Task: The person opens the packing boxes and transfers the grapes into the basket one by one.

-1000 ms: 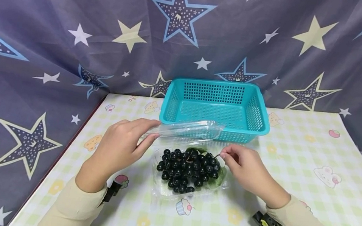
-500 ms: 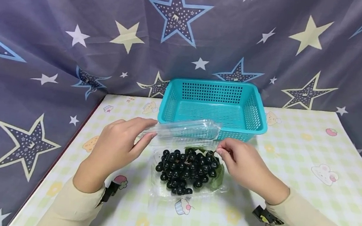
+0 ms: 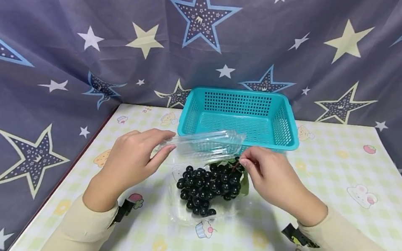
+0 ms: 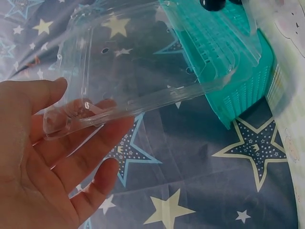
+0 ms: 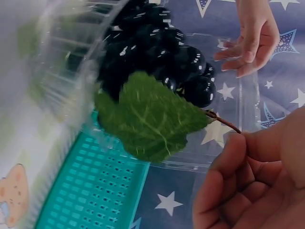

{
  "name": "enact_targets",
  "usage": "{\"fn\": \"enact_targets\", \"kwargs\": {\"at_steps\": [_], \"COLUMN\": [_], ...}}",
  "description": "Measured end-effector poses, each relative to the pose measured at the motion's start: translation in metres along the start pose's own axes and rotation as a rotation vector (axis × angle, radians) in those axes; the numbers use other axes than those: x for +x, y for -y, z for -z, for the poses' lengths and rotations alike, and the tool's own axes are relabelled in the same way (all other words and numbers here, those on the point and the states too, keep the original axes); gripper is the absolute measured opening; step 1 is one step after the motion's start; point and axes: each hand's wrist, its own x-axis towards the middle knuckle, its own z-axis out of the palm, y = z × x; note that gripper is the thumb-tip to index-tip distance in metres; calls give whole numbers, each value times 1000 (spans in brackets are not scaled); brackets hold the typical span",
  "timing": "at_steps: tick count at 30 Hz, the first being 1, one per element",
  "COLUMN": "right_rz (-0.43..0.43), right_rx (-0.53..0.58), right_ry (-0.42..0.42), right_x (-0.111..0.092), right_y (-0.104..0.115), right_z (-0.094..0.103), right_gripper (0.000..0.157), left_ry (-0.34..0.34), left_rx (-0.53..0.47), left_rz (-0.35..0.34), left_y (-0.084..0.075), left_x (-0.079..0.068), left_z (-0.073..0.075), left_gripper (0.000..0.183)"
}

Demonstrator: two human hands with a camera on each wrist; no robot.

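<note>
With thumb and fingers at its left corner, my left hand (image 3: 129, 162) holds up the clear plastic lid (image 3: 210, 142) of a clamshell box. Below it, the clear box bottom (image 3: 183, 217) sits on the table with a bunch of dark grapes (image 3: 208, 188). My right hand (image 3: 277, 182) pinches the brown stem (image 5: 228, 123) between thumb and index finger. The bunch's right side is raised, while its left part lies low in the box. A green leaf (image 5: 152, 119) hangs by the stem in the right wrist view.
A turquoise plastic basket (image 3: 293, 146) with perforated walls stands behind the box, partly seen through the lid. A checked, patterned cloth (image 3: 331, 181) covers the table. A dark curtain with stars (image 3: 258, 35) hangs behind it.
My right hand has risen slightly with the stem, lifting the right side of the grape bunch away from the box bottom. The left hand keeps the lid up in about the same place.
</note>
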Motion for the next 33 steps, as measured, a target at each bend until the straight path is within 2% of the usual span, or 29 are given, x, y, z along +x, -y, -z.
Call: {"fn": "enact_targets", "kwargs": {"at_steps": [10, 16, 33], "right_rz": [62, 89, 111], "right_rx": [-29, -45, -106], "right_ry": [-34, -26, -56], "right_x": [4, 7, 12], "right_y": [11, 16, 21], "right_z": [10, 18, 45], "right_gripper": [11, 11, 9], "left_ry": [37, 60, 48], "left_rx": [18, 12, 22], "left_rz": [57, 76, 71], "left_y": [2, 1, 2], "left_x": [-2, -1, 0], "left_z": [-4, -4, -4], "left_gripper": [30, 30, 28]}}
